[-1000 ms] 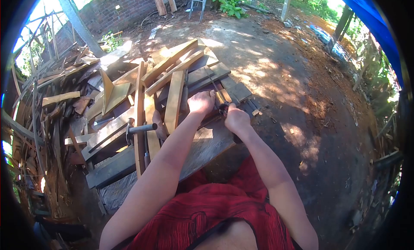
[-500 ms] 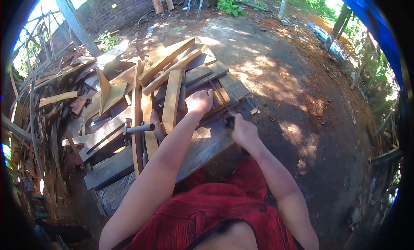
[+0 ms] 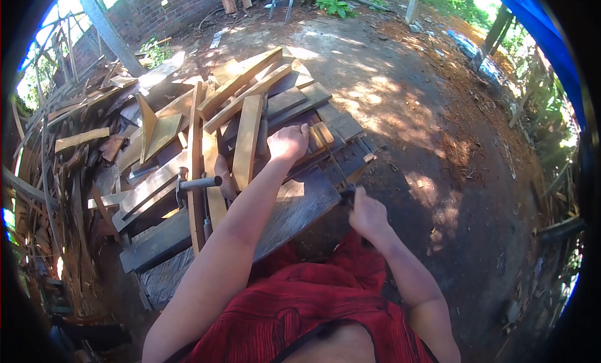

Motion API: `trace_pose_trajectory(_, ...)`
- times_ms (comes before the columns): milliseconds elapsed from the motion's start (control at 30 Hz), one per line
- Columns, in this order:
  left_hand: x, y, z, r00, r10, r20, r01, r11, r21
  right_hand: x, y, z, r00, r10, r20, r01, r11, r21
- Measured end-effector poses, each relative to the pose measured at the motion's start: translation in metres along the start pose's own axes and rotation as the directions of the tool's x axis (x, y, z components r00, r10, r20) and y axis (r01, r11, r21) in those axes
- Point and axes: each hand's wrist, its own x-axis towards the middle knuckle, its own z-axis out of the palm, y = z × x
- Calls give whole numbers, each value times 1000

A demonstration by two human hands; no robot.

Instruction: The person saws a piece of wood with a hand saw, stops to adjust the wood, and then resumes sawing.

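Note:
My right hand [image 3: 368,214] is closed around the dark handle of a hand saw [image 3: 336,164], whose narrow blade shows almost edge-on. The blade lies across a small light wooden block [image 3: 323,135] at the right end of the bench. Against the block's left side, my left hand [image 3: 289,142] is closed, thumb towards the blade; its fingertips are hidden. A hammer [image 3: 199,183] rests on the wood left of my left forearm. Under both hands is a dark, worn plank bench top [image 3: 297,206].
Several boards [image 3: 248,140] are piled across the bench, some jutting up. Scrap wood and sticks [image 3: 62,175] are heaped at the left. A stepladder [image 3: 283,3] stands far back by a brick wall [image 3: 163,15]. Sunlit dirt ground [image 3: 400,119] stretches to the right.
My right hand has drawn the saw back towards me and slightly right, so more blade shows near the handle. My left hand stays by the block; the view has shifted slightly.

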Motion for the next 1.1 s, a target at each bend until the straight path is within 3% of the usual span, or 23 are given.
trace_pose_trajectory(233,3,1,-1,999,-19,-29,20,998,53,100,-57,-11,992,-28,-123,36,998,59)
trace_pose_trajectory(400,0,-2,1,999,-38,9,37,999,34,37,-18,5,996,-39,-84,41,999,26)
trace_pose_trajectory(567,-1,3,-6,998,-32,53,30,999,35,-7,-9,-9,997,25,74,-23,999,-33)
trace_pose_trajectory(833,3,-1,1,1000,-18,-22,19,999,47,103,-56,-8,992,-45,-117,48,999,23)
trace_pose_trajectory(933,1,1,1,1000,-20,18,20,999,46,72,-38,-6,998,-29,-64,34,997,75)
trace_pose_trajectory(1100,1,0,-4,1000,-25,17,25,999,39,-3,-4,7,1000,-17,3,17,1000,-1)
